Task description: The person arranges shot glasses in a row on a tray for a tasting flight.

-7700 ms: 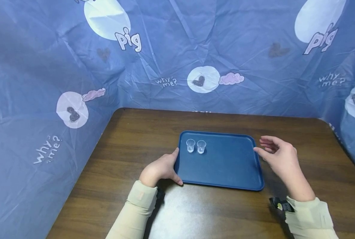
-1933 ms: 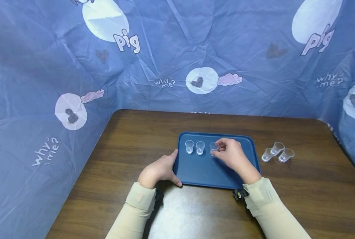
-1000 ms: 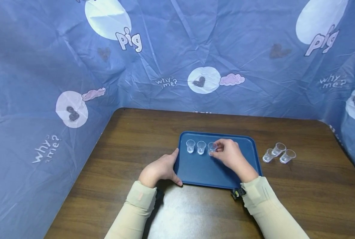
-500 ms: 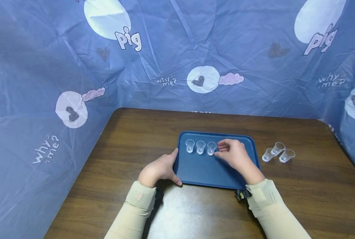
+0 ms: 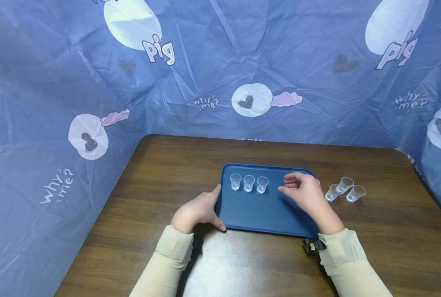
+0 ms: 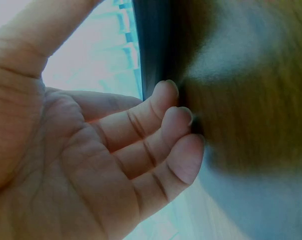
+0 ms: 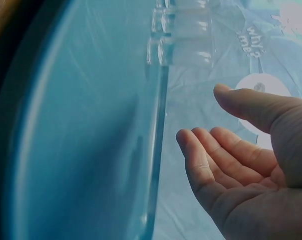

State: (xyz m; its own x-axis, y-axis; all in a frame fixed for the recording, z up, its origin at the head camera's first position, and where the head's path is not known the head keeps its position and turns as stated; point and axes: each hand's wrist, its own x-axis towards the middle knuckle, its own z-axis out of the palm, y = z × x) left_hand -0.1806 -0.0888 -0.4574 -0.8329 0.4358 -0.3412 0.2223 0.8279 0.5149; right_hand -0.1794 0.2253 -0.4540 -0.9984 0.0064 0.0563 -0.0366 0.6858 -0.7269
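Observation:
Three clear plastic cups stand upright in a row on the blue tray (image 5: pixel 272 214), near its back left: a left cup (image 5: pixel 235 182), a middle cup (image 5: pixel 248 184) and a right cup (image 5: pixel 262 185). My left hand (image 5: pixel 198 210) rests against the tray's left side, thumb at the front left corner and fingers along the edge. In the left wrist view its fingertips (image 6: pixel 186 160) reach down to the tabletop. Over the tray's right part, my right hand (image 5: pixel 303 192) hovers with relaxed, parted fingers and nothing between them. The right wrist view shows the cups (image 7: pixel 191 50) beyond that hand.
On the wooden table (image 5: pixel 161 173), right of the tray, three more clear cups (image 5: pixel 344 185) sit clustered, slightly tilted in view. A blue printed cloth (image 5: pixel 205 62) hangs behind the table and along its sides.
My right hand has brought a third cup into the row, let go of it and drawn back to the right. The left hand has stayed at the tray's edge.

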